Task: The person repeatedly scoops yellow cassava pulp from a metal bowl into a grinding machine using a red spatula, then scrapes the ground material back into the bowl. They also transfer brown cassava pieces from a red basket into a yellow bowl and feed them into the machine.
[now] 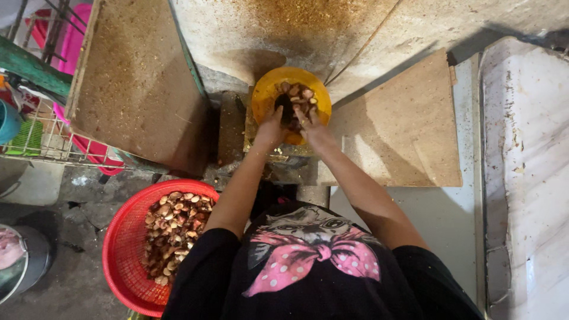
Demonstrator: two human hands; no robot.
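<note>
both in the yellow bowl (264,95) of brown pieces (299,98): left hand (271,127) and right hand (312,127), fingers among them; grip impossible to tell. red basket (121,249) near left elbow.

Floor: rough grey concrete (77,261), stained, with small bits of debris, dim at lower left. Two flat brown fibreboard panels coated in fine yellow-brown dust: one upper left (133,83), one at right (403,127), which lies partly on a pale grey smooth slab (450,219). Behind them a light, worn wall surface (332,29) speckled with the same dust. Right edge: white scuffed plastic-looking sheet (524,178). Left edge: white wire rack (44,139) with pink plastic pieces (77,35) behind it, a green painted beam (32,68) above. Lower left corner: round metal pot rim (24,261). Light is bright at right and top; shadow at centre.
</note>
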